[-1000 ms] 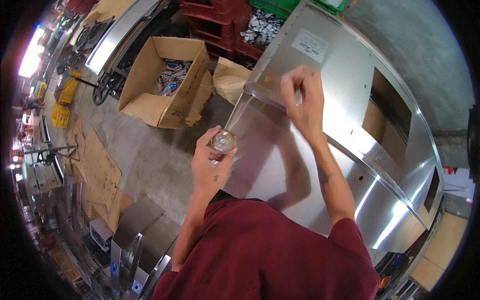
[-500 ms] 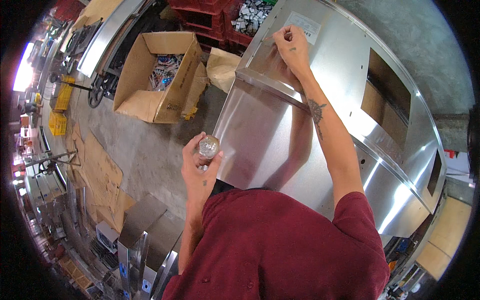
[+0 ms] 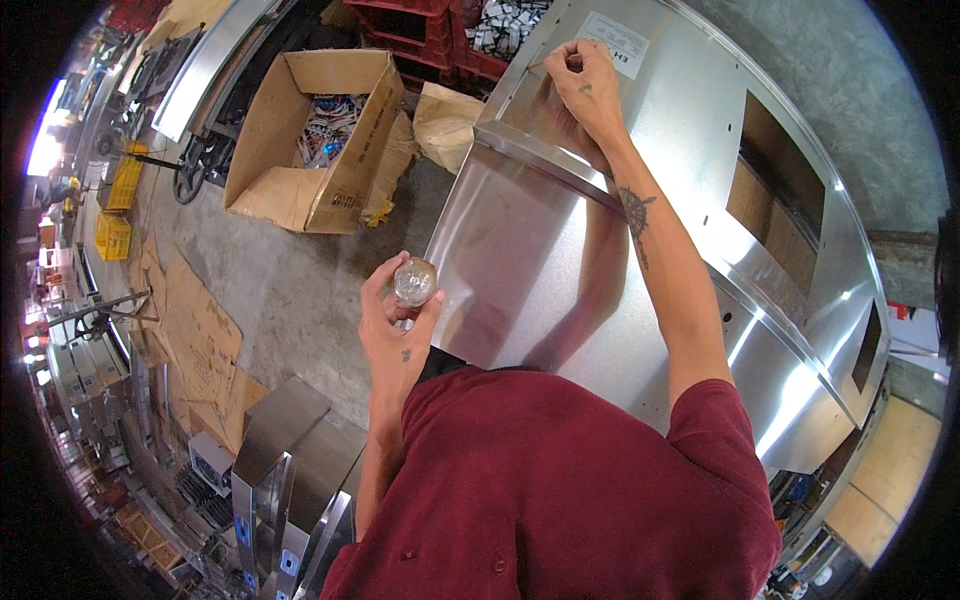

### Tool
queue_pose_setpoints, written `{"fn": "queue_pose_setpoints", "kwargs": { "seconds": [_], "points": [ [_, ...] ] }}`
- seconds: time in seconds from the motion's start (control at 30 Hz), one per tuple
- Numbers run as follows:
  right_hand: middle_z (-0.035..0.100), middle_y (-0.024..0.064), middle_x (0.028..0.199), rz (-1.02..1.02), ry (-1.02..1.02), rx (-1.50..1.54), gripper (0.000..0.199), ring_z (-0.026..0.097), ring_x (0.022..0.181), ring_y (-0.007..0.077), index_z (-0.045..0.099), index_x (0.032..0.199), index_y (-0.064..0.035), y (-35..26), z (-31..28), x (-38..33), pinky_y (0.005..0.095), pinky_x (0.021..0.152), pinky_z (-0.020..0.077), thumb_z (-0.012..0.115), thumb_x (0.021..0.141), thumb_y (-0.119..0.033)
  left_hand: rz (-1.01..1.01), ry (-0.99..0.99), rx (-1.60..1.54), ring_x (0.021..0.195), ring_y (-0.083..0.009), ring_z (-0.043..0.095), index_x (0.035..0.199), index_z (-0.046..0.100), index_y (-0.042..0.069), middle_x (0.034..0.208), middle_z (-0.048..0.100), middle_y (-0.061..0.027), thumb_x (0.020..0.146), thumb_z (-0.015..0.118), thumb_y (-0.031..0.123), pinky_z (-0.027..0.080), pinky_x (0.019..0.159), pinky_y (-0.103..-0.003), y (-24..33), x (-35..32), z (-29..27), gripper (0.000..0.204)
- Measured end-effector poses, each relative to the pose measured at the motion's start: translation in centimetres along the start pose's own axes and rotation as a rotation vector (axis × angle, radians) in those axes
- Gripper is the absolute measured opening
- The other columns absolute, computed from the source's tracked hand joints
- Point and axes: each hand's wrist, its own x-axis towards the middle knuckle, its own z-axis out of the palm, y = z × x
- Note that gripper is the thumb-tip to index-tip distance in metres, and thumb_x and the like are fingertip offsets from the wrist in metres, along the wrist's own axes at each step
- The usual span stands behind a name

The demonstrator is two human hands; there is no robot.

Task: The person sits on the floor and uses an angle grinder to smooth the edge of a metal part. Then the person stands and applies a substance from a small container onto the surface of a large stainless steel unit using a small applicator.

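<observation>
My left hand (image 3: 393, 335) is closed round a small clear round-topped container (image 3: 415, 282), glass or plastic, held beside the left edge of a large stainless steel cabinet (image 3: 500, 240). What is inside it I cannot make out. Farther off, my right hand (image 3: 590, 88) is pinched over the cabinet's upper panel, close to a white printed label (image 3: 614, 44). A thin reddish-brown stick (image 3: 537, 66) pokes out from its fingertips toward the left; its tip is too small to make out.
A cardboard box (image 3: 345, 180) of mixed small parts and wires sits on the floor at the left. Red crates (image 3: 400, 22) with metal pieces stand behind it. Flattened cardboard (image 3: 195, 320) and bent steel panels (image 3: 290, 430) lie nearer. The cabinet has a rectangular opening (image 3: 775, 190) at right.
Both hands keep their grips and almost their places. The view has shifted slightly, so the box and crates appear a little higher.
</observation>
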Motion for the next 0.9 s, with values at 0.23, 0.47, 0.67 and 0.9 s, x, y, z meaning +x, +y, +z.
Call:
{"fn": "queue_pose_setpoints", "kwargs": {
  "seconds": [0.23,0.47,0.67,0.9],
  "points": [
    [0.062,0.0165,0.108,0.007,0.023,0.028,0.026,0.067,0.093,0.0261,0.073,0.098,-0.0001,-0.16,0.07,-0.06,0.0372,0.088,0.0551,0.073,0.094,-0.026,-0.008,-0.005,-0.016,0.102,-0.0171,0.074,0.147,0.051,0.003,0.132,0.068,-0.0136,0.093,0.081,0.002,0.062,0.084,-0.031,-0.22,0.19,0.02,0.061],
    [0.062,0.0183,0.104,-0.03,0.046,0.057,0.023,0.067,0.089,0.0269,0.072,0.094,0.0011,0.04,0.25,0.02,0.0381,0.084,0.0561,0.074,0.091,-0.022,0.003,-0.001,-0.004,0.102,-0.0173,0.075,0.147,0.051,0.003,0.132,0.068,-0.0126,0.093,0.081,0.002,0.062,0.083,-0.03,-0.15,0.26,0.06,0.061],
    [0.062,0.0147,0.108,0.0,0.022,0.017,0.024,0.068,0.092,0.024,0.074,0.097,-0.0001,0.07,0.2,0.01,0.0346,0.088,0.0554,0.074,0.094,-0.023,-0.035,-0.003,-0.031,0.102,-0.0176,0.075,0.146,0.052,0.003,0.134,0.068,-0.0127,0.093,0.081,0.002,0.062,0.082,-0.03,0.01,0.28,0.09,0.061],
    [0.06,0.0178,0.112,0.005,0.029,0.082,0.024,0.065,0.09,0.0245,0.072,0.093,0.0009,0.09,0.45,-0.08,0.0362,0.084,0.0556,0.075,0.092,-0.022,-0.048,-0.01,0.01,0.103,-0.0187,0.075,0.146,0.052,0.003,0.139,0.065,-0.0141,0.092,0.083,0.005,0.063,0.082,-0.031,0.39,0.26,0.08,0.062]
  ]
}}
